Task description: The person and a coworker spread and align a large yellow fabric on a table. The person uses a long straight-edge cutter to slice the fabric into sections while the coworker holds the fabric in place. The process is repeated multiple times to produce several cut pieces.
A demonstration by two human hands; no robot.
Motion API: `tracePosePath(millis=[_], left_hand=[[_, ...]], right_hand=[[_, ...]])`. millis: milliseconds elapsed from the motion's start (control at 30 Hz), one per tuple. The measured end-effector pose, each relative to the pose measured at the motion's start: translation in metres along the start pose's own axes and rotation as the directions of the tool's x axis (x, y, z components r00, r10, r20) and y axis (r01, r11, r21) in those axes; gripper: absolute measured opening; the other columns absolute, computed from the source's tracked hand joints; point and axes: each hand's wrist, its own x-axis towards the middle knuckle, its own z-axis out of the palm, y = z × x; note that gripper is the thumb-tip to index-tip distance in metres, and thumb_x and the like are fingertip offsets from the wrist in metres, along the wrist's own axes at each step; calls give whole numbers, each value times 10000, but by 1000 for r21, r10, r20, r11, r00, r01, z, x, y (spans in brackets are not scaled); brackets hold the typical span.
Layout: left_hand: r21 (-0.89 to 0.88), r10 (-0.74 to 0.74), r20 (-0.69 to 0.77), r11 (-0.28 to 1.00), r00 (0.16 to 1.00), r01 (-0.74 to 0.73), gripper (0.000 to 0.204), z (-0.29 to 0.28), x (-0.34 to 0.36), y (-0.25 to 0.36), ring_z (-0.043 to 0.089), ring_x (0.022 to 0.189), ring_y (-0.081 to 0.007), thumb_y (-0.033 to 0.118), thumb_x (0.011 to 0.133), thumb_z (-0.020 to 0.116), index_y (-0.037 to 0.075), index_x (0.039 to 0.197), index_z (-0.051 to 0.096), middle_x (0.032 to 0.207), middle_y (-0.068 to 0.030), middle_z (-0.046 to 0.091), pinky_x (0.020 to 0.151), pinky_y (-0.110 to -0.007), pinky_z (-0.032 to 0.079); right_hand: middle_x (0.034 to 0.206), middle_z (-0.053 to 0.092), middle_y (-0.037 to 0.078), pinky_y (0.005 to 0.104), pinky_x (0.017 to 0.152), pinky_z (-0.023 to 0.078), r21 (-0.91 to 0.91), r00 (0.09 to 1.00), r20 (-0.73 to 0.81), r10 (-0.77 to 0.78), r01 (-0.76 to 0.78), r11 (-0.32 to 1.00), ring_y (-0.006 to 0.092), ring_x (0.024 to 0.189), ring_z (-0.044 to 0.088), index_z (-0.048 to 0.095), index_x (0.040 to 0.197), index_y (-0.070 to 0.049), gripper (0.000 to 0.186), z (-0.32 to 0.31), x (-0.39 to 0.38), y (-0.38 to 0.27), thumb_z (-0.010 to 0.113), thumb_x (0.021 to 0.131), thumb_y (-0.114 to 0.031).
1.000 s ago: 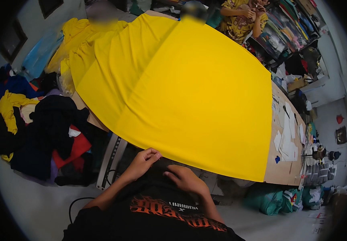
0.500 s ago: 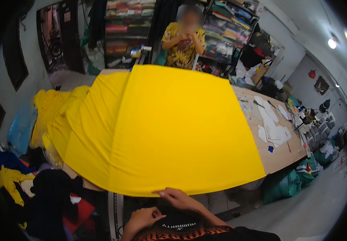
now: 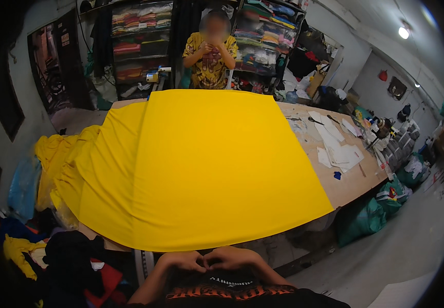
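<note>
A large sheet of yellow fabric (image 3: 217, 169) lies spread over the table, smooth in the middle and right. Toward the left it runs into wrinkles and a bunched heap. My left hand (image 3: 184, 261) and my right hand (image 3: 234, 257) meet in front of my chest, just off the fabric's near edge. Their fingers are curled and the fingertips come together. Anything small between them is hidden from me. Neither hand visibly touches the fabric.
The wooden table's (image 3: 355, 190) right part bears white paper patterns (image 3: 337, 149), scissors (image 3: 315, 120) and a small blue scrap (image 3: 337, 175). A person (image 3: 210, 59) stands across the table. Clothes (image 3: 73, 256) are piled at lower left; green sacks (image 3: 363, 223) sit at right. Shelves (image 3: 142, 43) hold folded fabrics.
My right hand has drawn back from the fabric's near edge to meet my left hand, which has risen slightly. The view has shifted, and the fabric lies much as before.
</note>
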Motion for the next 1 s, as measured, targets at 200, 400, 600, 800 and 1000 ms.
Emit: tracePosePath(millis=[200, 400, 600, 800, 1000], left_hand=[[-133, 2, 263, 990, 965, 34, 514, -30, 7, -2, 655, 1140, -147, 457, 997, 707, 60, 1323, 715, 1234, -58, 727, 958, -292, 522], [-221, -9, 233, 973, 972, 62, 467, -20, 0, -24, 599, 1188, -130, 354, 1082, 554, 25, 1407, 622, 1337, -73, 654, 1003, -300, 499], [-85, 37, 36, 996, 999, -33, 335, -2, -14, -16, 628, 1012, -133, 225, 1033, 499, 21, 1218, 691, 1084, -76, 713, 909, -346, 500], [-687, -170, -174, 727, 970, 4, 262, 50, 38, -97, 677, 899, -137, 175, 1005, 541, 17, 1122, 714, 984, -87, 723, 790, -322, 543], [-800, -220, -145, 600, 965, 16, 290, 40, 32, -101, 700, 894, -170, 156, 1028, 509, -4, 1212, 666, 1042, -110, 721, 772, -322, 579]], right_hand=[[1029, 703, 158, 477, 903, 501, -93, 950, -275, -148, 127, 987, 356, 1038, 675, 635, 1214, -72, 252, 7, -13, -25, 671, 969, -114], [1027, 702, 163, 461, 891, 511, -173, 986, -121, -112, 90, 981, 358, 1033, 669, 668, 1188, -42, 248, -7, -8, -36, 684, 943, -77], [1017, 704, 176, 458, 909, 522, -124, 967, -63, -248, 239, 963, 346, 1012, 674, 732, 1058, -26, 226, 6, 23, 4, 686, 839, 1], [1006, 716, 173, 463, 879, 537, -196, 987, 41, -153, 158, 968, 367, 1011, 688, 753, 1063, -41, 283, 0, 43, -3, 697, 786, -38], [1038, 705, 201, 488, 897, 547, -529, 957, -78, -279, 198, 825, 399, 1017, 690, 707, 1083, 0, 255, 16, 75, 19, 674, 830, -22]])
